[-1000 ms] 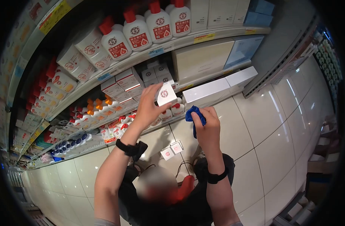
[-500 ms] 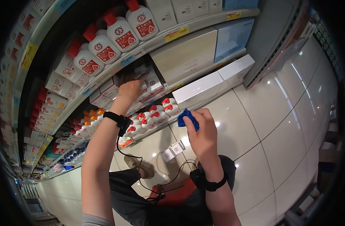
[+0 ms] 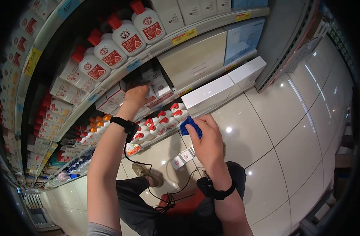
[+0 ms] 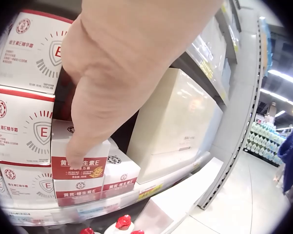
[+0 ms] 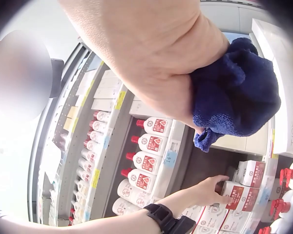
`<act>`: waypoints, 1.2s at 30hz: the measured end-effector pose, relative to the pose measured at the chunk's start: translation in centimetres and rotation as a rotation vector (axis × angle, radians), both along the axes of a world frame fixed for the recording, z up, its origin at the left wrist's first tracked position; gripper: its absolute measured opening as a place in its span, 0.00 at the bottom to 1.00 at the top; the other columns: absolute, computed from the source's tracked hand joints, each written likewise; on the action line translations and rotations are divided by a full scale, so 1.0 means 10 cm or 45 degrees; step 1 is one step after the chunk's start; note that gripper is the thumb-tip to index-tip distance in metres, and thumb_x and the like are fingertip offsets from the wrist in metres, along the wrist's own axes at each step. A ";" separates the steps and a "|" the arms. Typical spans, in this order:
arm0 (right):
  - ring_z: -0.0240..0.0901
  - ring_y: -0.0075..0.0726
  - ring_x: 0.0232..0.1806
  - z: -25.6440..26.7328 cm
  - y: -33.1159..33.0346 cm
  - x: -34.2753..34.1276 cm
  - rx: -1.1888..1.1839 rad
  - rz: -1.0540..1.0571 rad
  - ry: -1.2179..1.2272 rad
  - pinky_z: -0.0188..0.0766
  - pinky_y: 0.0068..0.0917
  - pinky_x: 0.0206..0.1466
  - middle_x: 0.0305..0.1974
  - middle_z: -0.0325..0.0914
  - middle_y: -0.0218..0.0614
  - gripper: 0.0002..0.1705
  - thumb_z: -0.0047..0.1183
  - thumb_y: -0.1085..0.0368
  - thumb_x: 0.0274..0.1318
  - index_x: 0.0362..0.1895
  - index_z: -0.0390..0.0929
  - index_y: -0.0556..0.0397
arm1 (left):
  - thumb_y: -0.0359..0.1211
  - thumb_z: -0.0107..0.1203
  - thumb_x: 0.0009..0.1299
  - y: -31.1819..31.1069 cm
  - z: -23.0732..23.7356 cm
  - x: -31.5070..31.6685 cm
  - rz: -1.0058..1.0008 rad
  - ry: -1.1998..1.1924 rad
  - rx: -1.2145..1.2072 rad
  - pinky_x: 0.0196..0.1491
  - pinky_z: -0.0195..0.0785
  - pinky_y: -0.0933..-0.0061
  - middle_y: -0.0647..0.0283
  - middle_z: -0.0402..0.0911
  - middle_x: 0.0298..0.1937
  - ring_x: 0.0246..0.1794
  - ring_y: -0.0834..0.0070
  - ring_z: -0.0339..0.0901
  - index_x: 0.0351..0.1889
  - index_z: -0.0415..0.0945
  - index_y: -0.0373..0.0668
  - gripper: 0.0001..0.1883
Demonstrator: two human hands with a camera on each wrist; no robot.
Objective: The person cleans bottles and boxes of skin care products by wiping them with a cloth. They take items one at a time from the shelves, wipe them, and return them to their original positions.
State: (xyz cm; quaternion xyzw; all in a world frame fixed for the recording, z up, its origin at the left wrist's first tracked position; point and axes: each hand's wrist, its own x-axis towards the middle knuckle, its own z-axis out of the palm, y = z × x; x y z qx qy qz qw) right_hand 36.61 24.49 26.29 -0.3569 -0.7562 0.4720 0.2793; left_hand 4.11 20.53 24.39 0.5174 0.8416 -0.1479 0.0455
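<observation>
Reaching into the middle shelf, my left hand grips a small white and red box. The left wrist view has the thumb of that hand pressed on the front of the box, which rests on a similar one; its other fingertips are hidden there. Similar boxes stand stacked to its left. Over the floor, my right hand holds a crumpled blue cloth between thumb and fingers. The right wrist view shows the cloth bunched at that hand.
Red-capped bottles line the shelf above, and red-topped pump bottles the one below. A large cream box stands to the right. Two small white boxes lie on the floor. A black cable loops near the feet.
My left hand has moved from in front of the shelf, where it held a white box, into the shelf's stacked boxes. My right hand, still with the cloth, has shifted slightly left and down.
</observation>
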 end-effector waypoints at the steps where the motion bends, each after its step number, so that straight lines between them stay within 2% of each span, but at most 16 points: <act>1: 0.77 0.53 0.49 0.00 0.00 -0.01 -0.003 0.002 -0.001 0.75 0.43 0.52 0.47 0.77 0.40 0.14 0.62 0.61 0.65 0.50 0.85 0.55 | 0.41 0.73 0.63 0.00 -0.04 -0.02 0.003 -0.001 0.001 0.54 0.80 0.56 0.52 0.86 0.53 0.55 0.56 0.84 0.73 0.68 0.49 0.40; 3: 0.77 0.53 0.49 0.01 0.00 -0.01 -0.006 0.006 -0.004 0.75 0.43 0.52 0.48 0.77 0.40 0.14 0.62 0.61 0.65 0.50 0.85 0.55 | 0.52 0.68 0.67 -0.01 -0.08 -0.05 0.005 0.009 0.015 0.53 0.80 0.54 0.49 0.86 0.50 0.54 0.51 0.84 0.76 0.65 0.52 0.42; 6: 0.77 0.53 0.49 0.00 -0.01 -0.02 -0.005 0.012 -0.019 0.75 0.43 0.52 0.48 0.77 0.39 0.14 0.62 0.60 0.65 0.50 0.85 0.55 | 0.54 0.67 0.67 -0.01 -0.09 -0.07 -0.002 0.022 0.010 0.51 0.81 0.53 0.50 0.86 0.49 0.52 0.51 0.84 0.75 0.66 0.51 0.41; 8: 0.80 0.48 0.41 -0.03 -0.01 -0.03 0.164 -0.040 0.019 0.78 0.36 0.44 0.43 0.79 0.42 0.14 0.63 0.64 0.65 0.49 0.85 0.60 | 0.54 0.67 0.68 -0.02 -0.09 -0.07 -0.011 0.026 0.005 0.51 0.81 0.53 0.50 0.86 0.48 0.52 0.51 0.84 0.75 0.66 0.51 0.40; 15: 0.80 0.48 0.41 -0.08 0.01 -0.02 0.123 -0.047 -0.006 0.77 0.35 0.42 0.44 0.79 0.43 0.14 0.63 0.63 0.65 0.49 0.85 0.60 | 0.48 0.67 0.68 -0.02 -0.13 0.00 0.020 0.074 -0.039 0.52 0.80 0.53 0.51 0.86 0.47 0.51 0.51 0.84 0.73 0.68 0.45 0.38; 16: 0.79 0.52 0.45 -0.07 0.05 -0.02 0.097 -0.042 -0.037 0.76 0.40 0.48 0.45 0.79 0.43 0.14 0.63 0.61 0.65 0.49 0.85 0.58 | 0.48 0.67 0.68 -0.06 -0.04 0.15 0.024 0.055 -0.058 0.52 0.80 0.53 0.51 0.86 0.47 0.51 0.51 0.84 0.73 0.68 0.45 0.38; 18: 0.77 0.57 0.47 -0.04 0.07 0.02 0.094 -0.048 -0.058 0.75 0.45 0.52 0.45 0.79 0.45 0.14 0.62 0.60 0.65 0.48 0.86 0.56 | 0.43 0.69 0.66 -0.23 0.24 0.72 -0.493 0.239 0.778 0.56 0.76 0.55 0.51 0.85 0.50 0.54 0.51 0.82 0.69 0.71 0.42 0.35; 19: 0.77 0.57 0.47 -0.03 0.09 0.04 0.084 -0.066 -0.057 0.75 0.44 0.52 0.44 0.79 0.45 0.14 0.61 0.60 0.65 0.48 0.86 0.56 | 0.43 0.69 0.66 -0.36 0.21 0.97 -0.486 0.201 0.753 0.56 0.76 0.55 0.51 0.85 0.50 0.54 0.51 0.82 0.69 0.71 0.42 0.35; 21: 0.77 0.57 0.45 0.00 0.11 0.04 0.067 -0.066 -0.018 0.74 0.44 0.50 0.43 0.79 0.45 0.13 0.61 0.61 0.65 0.48 0.86 0.57 | 0.37 0.69 0.65 -0.74 0.12 1.48 -0.175 -0.465 0.869 0.60 0.73 0.53 0.50 0.83 0.51 0.57 0.49 0.79 0.58 0.78 0.40 0.24; 23: 0.78 0.57 0.42 -0.03 0.10 0.05 0.061 -0.052 0.075 0.75 0.42 0.47 0.42 0.78 0.45 0.13 0.61 0.62 0.65 0.47 0.86 0.58 | 0.37 0.70 0.64 -1.16 -0.56 1.81 -0.122 -0.605 0.800 0.60 0.72 0.53 0.51 0.82 0.53 0.55 0.48 0.79 0.61 0.76 0.38 0.28; 24: 0.78 0.57 0.42 -0.05 0.08 0.04 0.056 -0.048 0.060 0.75 0.42 0.47 0.42 0.78 0.45 0.13 0.61 0.62 0.65 0.47 0.86 0.58 | 0.39 0.72 0.63 -1.33 -0.80 1.93 0.004 -0.791 0.596 0.61 0.71 0.55 0.49 0.80 0.56 0.58 0.47 0.77 0.64 0.74 0.38 0.33; 25: 0.78 0.56 0.41 -0.06 0.06 0.02 0.060 -0.050 0.057 0.75 0.42 0.46 0.42 0.78 0.45 0.13 0.61 0.62 0.65 0.47 0.86 0.58 | 0.42 0.74 0.60 -1.54 -1.24 2.02 0.115 -0.796 0.439 0.66 0.69 0.55 0.50 0.77 0.63 0.65 0.50 0.73 0.69 0.69 0.38 0.41; 26: 0.79 0.56 0.41 -0.06 0.05 0.01 0.067 -0.056 0.057 0.75 0.42 0.45 0.42 0.78 0.45 0.12 0.61 0.63 0.65 0.46 0.86 0.58 | 0.42 0.74 0.60 -1.72 -1.62 2.11 0.116 -0.806 0.438 0.66 0.69 0.55 0.50 0.77 0.63 0.65 0.50 0.73 0.69 0.69 0.38 0.41; 28: 0.79 0.55 0.41 -0.05 0.02 -0.01 0.079 -0.044 0.058 0.75 0.42 0.45 0.42 0.78 0.45 0.12 0.62 0.63 0.64 0.46 0.86 0.58 | 0.44 0.77 0.55 -2.00 -2.20 2.26 0.330 -0.609 0.243 0.70 0.65 0.53 0.52 0.71 0.69 0.71 0.53 0.68 0.75 0.62 0.41 0.51; 32: 0.79 0.54 0.41 0.01 -0.03 -0.03 0.045 -0.027 0.025 0.75 0.41 0.45 0.42 0.78 0.44 0.13 0.62 0.62 0.65 0.45 0.85 0.59 | 0.44 0.78 0.53 -2.12 -2.72 2.37 0.494 -0.714 0.188 0.72 0.63 0.51 0.54 0.68 0.72 0.73 0.56 0.65 0.77 0.58 0.42 0.55; 36: 0.80 0.52 0.40 0.04 -0.08 -0.06 0.091 0.019 -0.011 0.75 0.40 0.44 0.42 0.79 0.44 0.13 0.62 0.62 0.65 0.45 0.85 0.59 | 0.41 0.78 0.52 -2.19 -3.11 2.25 0.568 -0.808 0.049 0.66 0.69 0.53 0.50 0.74 0.65 0.67 0.54 0.73 0.71 0.63 0.40 0.49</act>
